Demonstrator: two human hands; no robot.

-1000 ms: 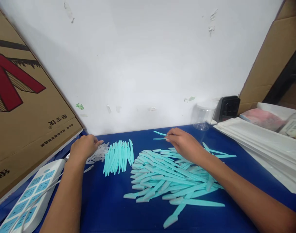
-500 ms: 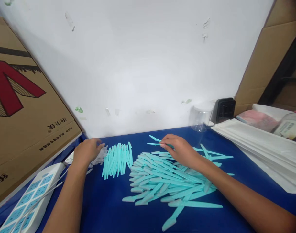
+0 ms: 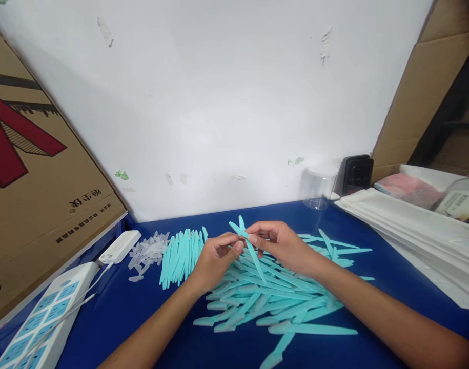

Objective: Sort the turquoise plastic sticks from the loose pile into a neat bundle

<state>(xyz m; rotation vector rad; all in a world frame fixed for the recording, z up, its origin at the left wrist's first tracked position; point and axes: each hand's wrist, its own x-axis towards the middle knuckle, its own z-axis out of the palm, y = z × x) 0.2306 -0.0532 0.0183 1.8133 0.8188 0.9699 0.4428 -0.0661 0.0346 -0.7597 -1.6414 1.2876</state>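
Two turquoise eyebrow razors (image 3: 254, 258) cross each other in the pinched fingers of my right hand (image 3: 282, 245). My left hand (image 3: 216, 258) is closed, thumb against fingertips, right beside them; what it pinches is too small to make out. Beneath both hands spreads a large heap of turquoise razors (image 3: 280, 292), many with pale, clear-looking ends. Left of my left hand, more razors (image 3: 182, 256) lie side by side in a row. Beyond that row is a small pile of clear plastic caps (image 3: 149, 249).
A white power strip (image 3: 45, 312) with cables and a white adapter (image 3: 120, 247) lie at the left, by a cardboard box (image 3: 45, 169). At the back right are a clear jar (image 3: 318, 187), a black object (image 3: 356, 175) and stacked white sheets (image 3: 407, 241). A white wall stands behind.
My left hand has moved right, from the clear caps to beside my right hand. My right hand has shifted slightly down, and the razors in it now cross.
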